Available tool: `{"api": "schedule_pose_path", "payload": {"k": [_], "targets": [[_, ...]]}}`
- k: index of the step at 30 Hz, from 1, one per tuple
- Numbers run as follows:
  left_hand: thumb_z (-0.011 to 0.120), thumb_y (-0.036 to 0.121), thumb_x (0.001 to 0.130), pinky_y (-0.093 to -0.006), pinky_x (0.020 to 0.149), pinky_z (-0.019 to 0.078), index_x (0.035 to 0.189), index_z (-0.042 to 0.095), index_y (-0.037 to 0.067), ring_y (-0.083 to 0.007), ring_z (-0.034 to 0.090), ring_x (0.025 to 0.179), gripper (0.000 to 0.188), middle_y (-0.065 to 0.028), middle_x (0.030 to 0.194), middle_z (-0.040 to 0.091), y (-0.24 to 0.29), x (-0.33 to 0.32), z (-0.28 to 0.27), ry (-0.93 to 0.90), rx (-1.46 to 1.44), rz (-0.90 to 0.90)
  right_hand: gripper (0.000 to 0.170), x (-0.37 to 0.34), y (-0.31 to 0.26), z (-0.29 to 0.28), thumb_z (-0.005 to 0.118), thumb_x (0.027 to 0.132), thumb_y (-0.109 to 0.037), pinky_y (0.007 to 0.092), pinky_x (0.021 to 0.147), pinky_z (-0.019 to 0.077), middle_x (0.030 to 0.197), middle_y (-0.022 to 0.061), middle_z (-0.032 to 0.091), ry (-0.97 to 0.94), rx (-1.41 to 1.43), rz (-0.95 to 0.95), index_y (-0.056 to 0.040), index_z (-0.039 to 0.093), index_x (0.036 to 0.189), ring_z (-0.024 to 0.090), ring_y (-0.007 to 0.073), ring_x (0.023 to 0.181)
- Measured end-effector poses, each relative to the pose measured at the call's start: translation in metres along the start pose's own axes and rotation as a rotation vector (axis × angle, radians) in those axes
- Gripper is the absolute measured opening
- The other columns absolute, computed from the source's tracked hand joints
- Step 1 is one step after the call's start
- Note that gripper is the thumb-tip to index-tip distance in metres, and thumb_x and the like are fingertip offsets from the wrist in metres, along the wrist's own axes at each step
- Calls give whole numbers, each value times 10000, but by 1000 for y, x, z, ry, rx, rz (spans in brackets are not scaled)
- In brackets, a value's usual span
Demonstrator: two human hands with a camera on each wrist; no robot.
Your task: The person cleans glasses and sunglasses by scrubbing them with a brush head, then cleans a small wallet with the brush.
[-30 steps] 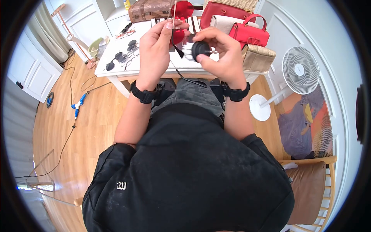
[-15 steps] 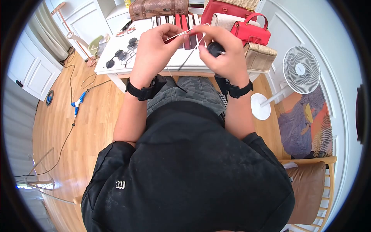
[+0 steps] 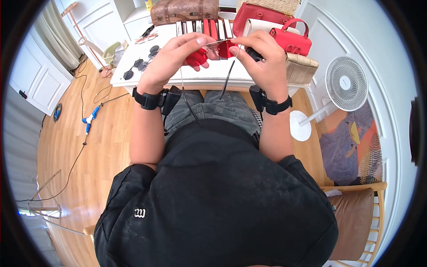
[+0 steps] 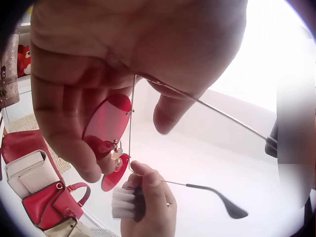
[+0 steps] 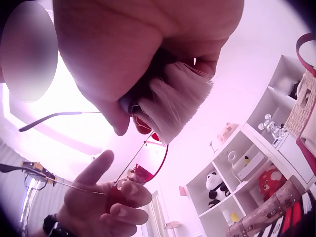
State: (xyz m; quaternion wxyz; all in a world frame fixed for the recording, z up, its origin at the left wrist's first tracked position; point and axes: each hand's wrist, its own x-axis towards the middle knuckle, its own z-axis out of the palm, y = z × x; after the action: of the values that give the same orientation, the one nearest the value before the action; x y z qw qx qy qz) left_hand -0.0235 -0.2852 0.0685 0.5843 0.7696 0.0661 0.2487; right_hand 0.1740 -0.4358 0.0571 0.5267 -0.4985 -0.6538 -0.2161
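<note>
Both hands hold up a pair of sunglasses (image 3: 195, 58) with red lenses and a thin metal frame, above the near edge of the table. My left hand (image 3: 165, 63) grips the frame at one end, its fingers behind a red lens (image 4: 109, 123) in the left wrist view. At the other end, my right hand (image 3: 267, 62) pinches the frame between thumb and forefinger. That same hand also keeps a brush in its palm, with white bristles (image 5: 175, 101) and a black body (image 3: 254, 54). Both temples are unfolded and hang down toward the lap.
More sunglasses (image 3: 140, 65) lie at the table's left. Behind the hands stands a row of red and white book-like items (image 3: 212, 29), with a brown case (image 3: 184, 11) beyond. Handbags (image 3: 291, 42) crowd the right side. A white fan (image 3: 346, 83) stands right of the table.
The sunglasses have turned from upright to level, with their temples now hanging down. The right hand, still with the brush, has come to pinch the frame's other end.
</note>
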Motion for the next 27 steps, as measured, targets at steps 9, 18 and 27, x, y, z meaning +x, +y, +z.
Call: {"api": "schedule_pose_path", "payload": {"k": [9,18,27], "targets": [[299,642,1101,-249,548,538,1091,700,-43,-165,701,638,794,-151,859,746,-13,7,14,145,-144,-72,311,0,-6,-7,838,815,-118,302,682,491,793,59,632,-78,97,226,-70,788,1118,595,162,725],[353,630,1098,-254,528,550,1063,701,-76,-165,686,581,788,-155,826,747,-7,6,18,93,6,-77,226,-6,13,-12,656,947,-100,278,675,486,859,22,670,-244,394,489,-41,784,1125,601,119,738],[573,353,1070,-284,735,579,1216,660,-45,-150,703,802,434,-105,1002,733,-11,7,19,-92,-29,-131,278,-8,20,-14,664,1023,-248,248,694,459,776,-10,637,-286,511,603,15,754,1021,554,60,755]]}}
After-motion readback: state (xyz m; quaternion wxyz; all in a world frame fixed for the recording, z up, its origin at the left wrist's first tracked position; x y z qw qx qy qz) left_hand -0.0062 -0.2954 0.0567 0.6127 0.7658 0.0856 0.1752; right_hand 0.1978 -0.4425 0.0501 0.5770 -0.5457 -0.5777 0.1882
